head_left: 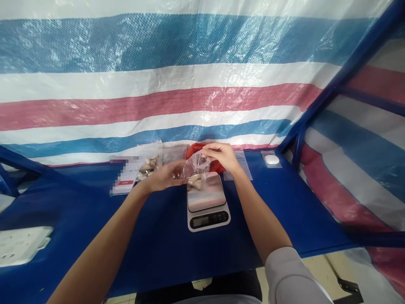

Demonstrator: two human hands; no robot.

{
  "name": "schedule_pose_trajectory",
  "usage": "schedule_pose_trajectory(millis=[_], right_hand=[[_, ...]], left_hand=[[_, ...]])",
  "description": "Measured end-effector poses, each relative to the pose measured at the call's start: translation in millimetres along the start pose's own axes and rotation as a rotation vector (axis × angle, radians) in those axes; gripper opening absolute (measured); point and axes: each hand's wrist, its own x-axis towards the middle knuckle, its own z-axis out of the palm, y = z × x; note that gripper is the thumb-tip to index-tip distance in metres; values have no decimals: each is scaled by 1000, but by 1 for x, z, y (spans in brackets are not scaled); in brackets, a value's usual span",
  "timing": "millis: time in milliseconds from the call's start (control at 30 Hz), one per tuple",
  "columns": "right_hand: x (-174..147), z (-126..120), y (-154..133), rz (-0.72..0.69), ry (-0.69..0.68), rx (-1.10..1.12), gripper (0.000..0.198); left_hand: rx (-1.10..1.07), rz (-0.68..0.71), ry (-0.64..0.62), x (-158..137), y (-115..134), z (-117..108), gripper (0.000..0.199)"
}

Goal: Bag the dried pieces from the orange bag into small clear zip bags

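Over the blue tabletop, outstretched hands pinch a bag.

Left hand and right hand holding clear bag, pale pieces inside, digital scale beneath

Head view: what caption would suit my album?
Left hand and right hand hold a clear bag of pale pieces at a scale on a blue table.
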Motion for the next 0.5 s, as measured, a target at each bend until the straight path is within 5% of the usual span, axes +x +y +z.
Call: schedule_pose_trajectory(millis=[167,500], right_hand=[[8,-14,9,45,55,-13,35],[6,-40,-2,37,142,-178,34]], left_hand=[[-33,-60,-79,8,7,-10,49],[-43,-138,116,24,24,-28,49]])
